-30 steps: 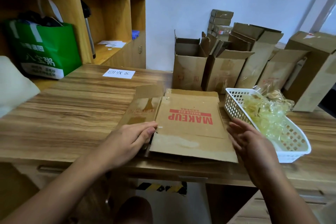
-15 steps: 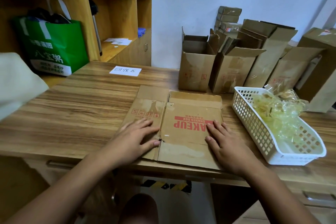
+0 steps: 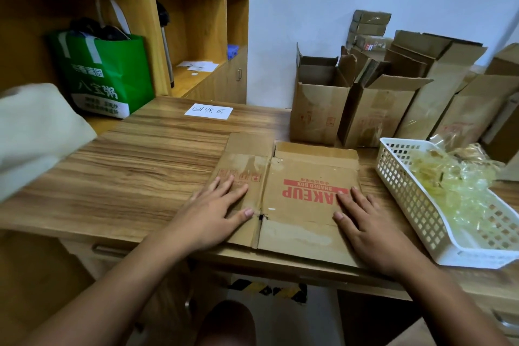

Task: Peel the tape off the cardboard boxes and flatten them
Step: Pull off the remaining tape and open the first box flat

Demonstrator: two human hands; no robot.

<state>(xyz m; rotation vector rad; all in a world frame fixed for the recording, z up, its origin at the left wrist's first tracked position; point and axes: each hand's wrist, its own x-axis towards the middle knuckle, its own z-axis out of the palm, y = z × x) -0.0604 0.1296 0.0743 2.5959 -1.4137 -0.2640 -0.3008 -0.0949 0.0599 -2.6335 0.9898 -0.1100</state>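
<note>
Bench: the wood-grain bench [image 3: 140, 166] carried everything.
Standing boxes: open cardboard boxes [image 3: 317, 109] stood upright at 1 o'clock, by the wall.
Flattened box: the flattened box [image 3: 306, 213] lay at 6 o'clock, near edge, MAKEUP print up.
Basket: a white basket [image 3: 415, 205] of crumpled tape [image 3: 455, 185] sat at its 3 o'clock.
Hands: the left hand [image 3: 213, 213] and right hand [image 3: 365, 222] pressed on it, fingers straight, grasping nothing.

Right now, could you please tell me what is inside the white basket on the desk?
The white basket holds a heap of crumpled, clear yellowish tape, piled highest at its far end. Whatever lies beneath the heap is covered, so I cannot tell.
</note>
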